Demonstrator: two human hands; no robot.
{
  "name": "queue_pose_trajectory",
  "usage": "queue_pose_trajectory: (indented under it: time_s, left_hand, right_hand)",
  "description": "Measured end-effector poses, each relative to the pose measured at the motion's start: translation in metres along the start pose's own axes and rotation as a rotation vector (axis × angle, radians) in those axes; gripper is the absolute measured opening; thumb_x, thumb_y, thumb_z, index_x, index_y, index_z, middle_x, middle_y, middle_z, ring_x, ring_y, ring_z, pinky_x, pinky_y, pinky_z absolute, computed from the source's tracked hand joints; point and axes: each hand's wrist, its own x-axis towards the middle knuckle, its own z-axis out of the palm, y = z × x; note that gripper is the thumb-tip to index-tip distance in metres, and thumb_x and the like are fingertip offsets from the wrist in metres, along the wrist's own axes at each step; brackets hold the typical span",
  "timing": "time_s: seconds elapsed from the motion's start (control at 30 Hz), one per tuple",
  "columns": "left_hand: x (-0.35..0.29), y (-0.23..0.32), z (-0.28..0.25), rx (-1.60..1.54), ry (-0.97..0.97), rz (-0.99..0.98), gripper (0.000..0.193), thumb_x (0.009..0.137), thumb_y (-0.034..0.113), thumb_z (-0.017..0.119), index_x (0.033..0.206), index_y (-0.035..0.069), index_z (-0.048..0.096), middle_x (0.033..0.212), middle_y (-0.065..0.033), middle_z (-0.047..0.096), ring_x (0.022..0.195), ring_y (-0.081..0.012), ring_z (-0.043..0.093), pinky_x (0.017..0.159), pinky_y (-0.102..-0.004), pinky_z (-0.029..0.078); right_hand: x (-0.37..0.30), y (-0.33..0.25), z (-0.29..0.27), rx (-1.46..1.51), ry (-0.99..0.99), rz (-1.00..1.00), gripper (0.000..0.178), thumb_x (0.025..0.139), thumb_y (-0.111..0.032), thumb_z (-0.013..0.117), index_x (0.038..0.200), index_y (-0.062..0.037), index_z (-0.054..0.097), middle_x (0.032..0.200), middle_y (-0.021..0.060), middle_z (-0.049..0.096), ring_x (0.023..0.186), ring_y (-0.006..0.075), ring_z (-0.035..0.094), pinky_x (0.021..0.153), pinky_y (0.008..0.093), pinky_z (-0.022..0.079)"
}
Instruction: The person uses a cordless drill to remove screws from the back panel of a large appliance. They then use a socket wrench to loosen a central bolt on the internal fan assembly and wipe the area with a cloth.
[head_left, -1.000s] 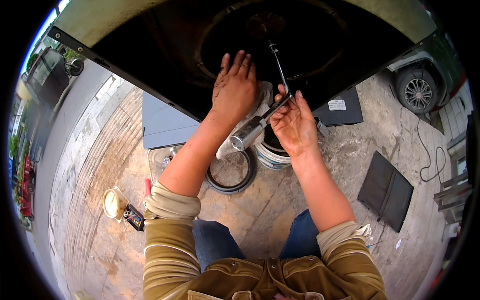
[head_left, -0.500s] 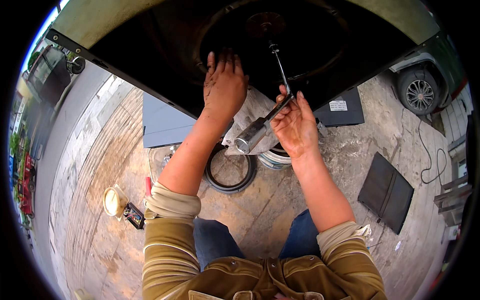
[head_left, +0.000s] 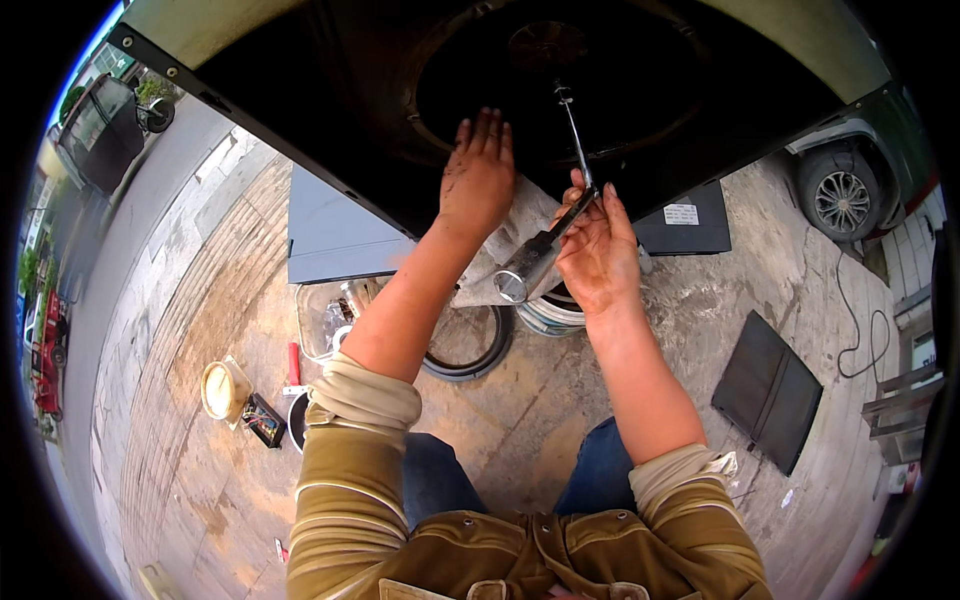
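A dark machine cabinet (head_left: 320,110) with a round tub opening stands tilted before me, a rusty round hub (head_left: 546,45) deep inside it. My left hand (head_left: 480,180) reaches into the opening, fingers stretched out and holding nothing; whether the fingertips touch the inner wall I cannot tell. My right hand (head_left: 600,255), palm up, has its fingers round a metal socket wrench (head_left: 528,272) with a wide tubular end pointing towards me. From that hand a thin shiny rod (head_left: 575,140) runs up towards the hub; its joint with the wrench is partly hidden by the fingers.
Below the cabinet lie a whitish cloth (head_left: 520,215), a bucket (head_left: 550,318) and a dark rubber ring (head_left: 500,350). On the left are a container of pale paste (head_left: 224,390), an electronics box (head_left: 264,420) and a red-handled tool (head_left: 294,365). A black panel (head_left: 768,390) lies right.
My left hand has shifted to the right, nearer the rod. The right hand keeps its hold on the wrench, whose tubular end sits slightly further right. The whole view has shifted a little.
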Motion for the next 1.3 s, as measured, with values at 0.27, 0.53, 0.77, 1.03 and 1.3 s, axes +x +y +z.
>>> queue_pose_trajectory:
  time_s: [0.27, 0.53, 0.77, 1.03, 1.3]
  left_hand:
    - [-0.001, 0.023, -0.003, -0.410, 0.000, 0.264, 0.033, 0.081, 0.021, 0.054, 0.113, 0.011, 0.059, 0.129, -0.0032, 0.050, 0.128, -0.0191, 0.037, 0.109, -0.0428, 0.022]
    - [-0.011, 0.003, -0.016, -0.292, 0.092, 0.197, 0.022, 0.076, 0.014, 0.057, 0.096, 0.007, 0.065, 0.118, -0.0048, 0.058, 0.122, -0.0203, 0.045, 0.106, -0.0442, 0.028]
    - [-0.023, 0.007, -0.016, -0.321, 0.053, 0.212, 0.018, 0.074, 0.014, 0.059, 0.090, 0.007, 0.065, 0.112, -0.0053, 0.061, 0.118, -0.0203, 0.048, 0.105, -0.0447, 0.028]
    - [-0.028, 0.007, -0.019, -0.327, 0.065, 0.205, 0.016, 0.075, 0.015, 0.060, 0.089, 0.007, 0.064, 0.109, -0.0048, 0.062, 0.118, -0.0196, 0.049, 0.106, -0.0439, 0.027]
    - [-0.030, 0.006, -0.024, -0.326, 0.051, 0.213, 0.016, 0.076, 0.015, 0.059, 0.089, 0.007, 0.064, 0.106, -0.0044, 0.063, 0.116, -0.0197, 0.050, 0.106, -0.0443, 0.027]
  right_hand:
    - [-0.001, -0.006, 0.003, -0.002, 0.031, -0.030, 0.033, 0.095, -0.028, 0.046, 0.105, 0.0016, 0.056, 0.085, 0.0067, 0.059, 0.067, 0.0092, 0.049, 0.063, 0.0208, 0.045]
    - [-0.001, -0.003, 0.000, 0.001, 0.023, -0.005, 0.033, 0.094, -0.028, 0.048, 0.104, 0.0022, 0.055, 0.084, 0.0075, 0.059, 0.066, 0.0098, 0.048, 0.063, 0.0206, 0.045]
    - [-0.001, -0.002, 0.001, 0.016, 0.030, -0.015, 0.033, 0.094, -0.028, 0.048, 0.104, 0.0026, 0.054, 0.083, 0.0075, 0.058, 0.067, 0.0101, 0.048, 0.063, 0.0209, 0.045]
    - [-0.001, -0.002, 0.001, 0.025, 0.033, -0.022, 0.033, 0.094, -0.028, 0.048, 0.103, 0.0030, 0.054, 0.083, 0.0076, 0.058, 0.066, 0.0100, 0.047, 0.062, 0.0211, 0.044]
    - [-0.003, -0.003, 0.003, 0.000, 0.050, -0.021, 0.032, 0.093, -0.027, 0.050, 0.104, 0.0025, 0.055, 0.082, 0.0069, 0.058, 0.066, 0.0097, 0.048, 0.062, 0.0207, 0.044]
